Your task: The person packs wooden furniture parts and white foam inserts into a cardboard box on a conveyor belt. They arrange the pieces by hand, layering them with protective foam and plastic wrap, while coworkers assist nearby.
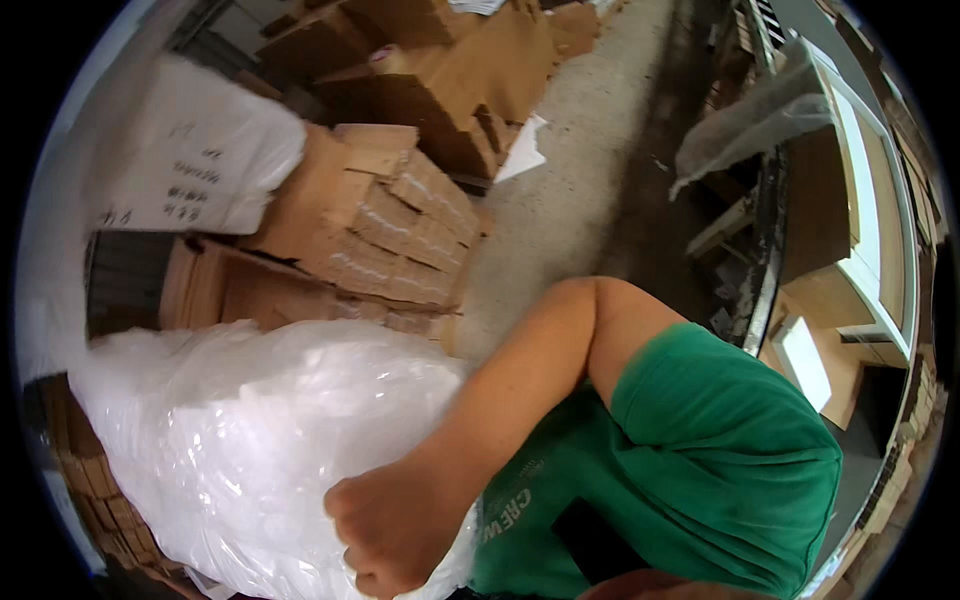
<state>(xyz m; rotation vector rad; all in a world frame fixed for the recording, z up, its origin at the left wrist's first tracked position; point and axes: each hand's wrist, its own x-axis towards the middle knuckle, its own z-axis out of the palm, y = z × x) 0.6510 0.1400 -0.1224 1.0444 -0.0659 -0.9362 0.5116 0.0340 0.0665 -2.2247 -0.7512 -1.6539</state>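
My right arm, in a green short sleeve, bends across in front of my body. My right hand [400, 520] is closed in a fist on the near right side of a large white bundle in clear plastic [270, 430]. Its fingers curl down against the shiny, wrinkled film, and the fingertips are hidden. The bundle fills the lower left, its contents a blurred white mass. My left hand does not show. A blurred strip of skin crosses the lower edge, too little to tell what it is.
Beyond the bundle stand opened and stacked brown cartons [390, 230] and a white sack with handwriting [200, 150]. More cardboard [450, 90] lies farther back. A concrete floor strip [590, 150] runs ahead. To the right is a long rack edge [765, 240] with white-framed panels [880, 220] and loose film [750, 130].
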